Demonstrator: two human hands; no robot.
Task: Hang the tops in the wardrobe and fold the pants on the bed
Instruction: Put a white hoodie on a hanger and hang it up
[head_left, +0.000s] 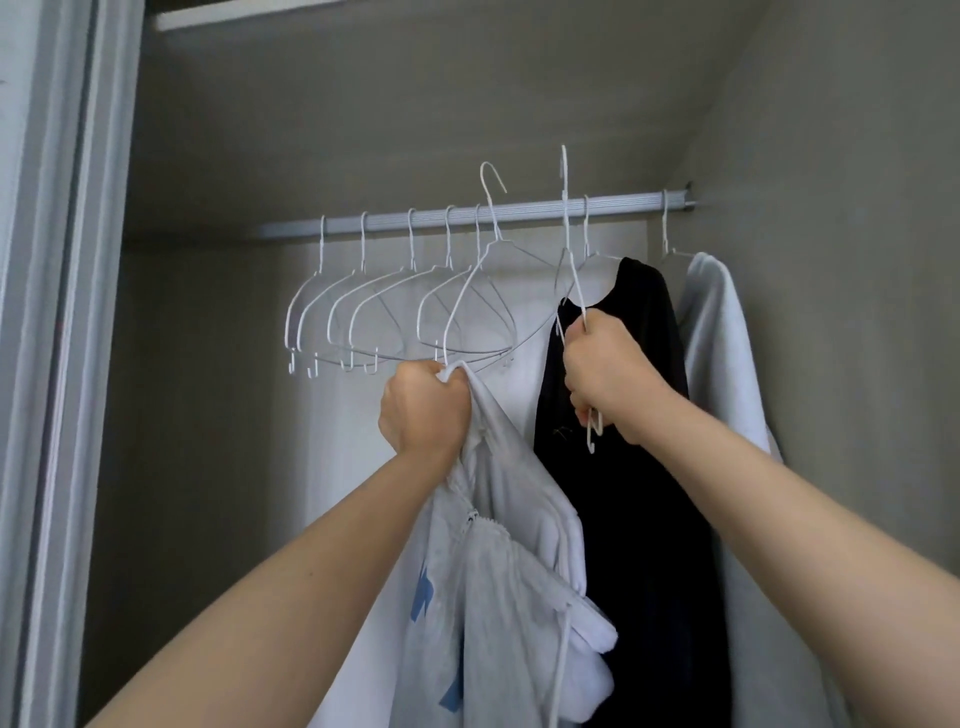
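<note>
White wire hanger (470, 291) and grey hoodie (511, 525) are being clenched together by the left hand (423, 410); at three o'clock, the right hand (605, 371) is gripping another hanger (567, 249) below the rail (524, 212).

My left hand (423, 410) grips pale grey hoodie (498, 561), blue print. White wire hangers (363, 306), silver rail (519, 210), black top (639, 415), light grey top (722, 343).

A home bedroom wardrobe: rail (519, 214), hangers (363, 301), hung clothes (639, 415).
</note>
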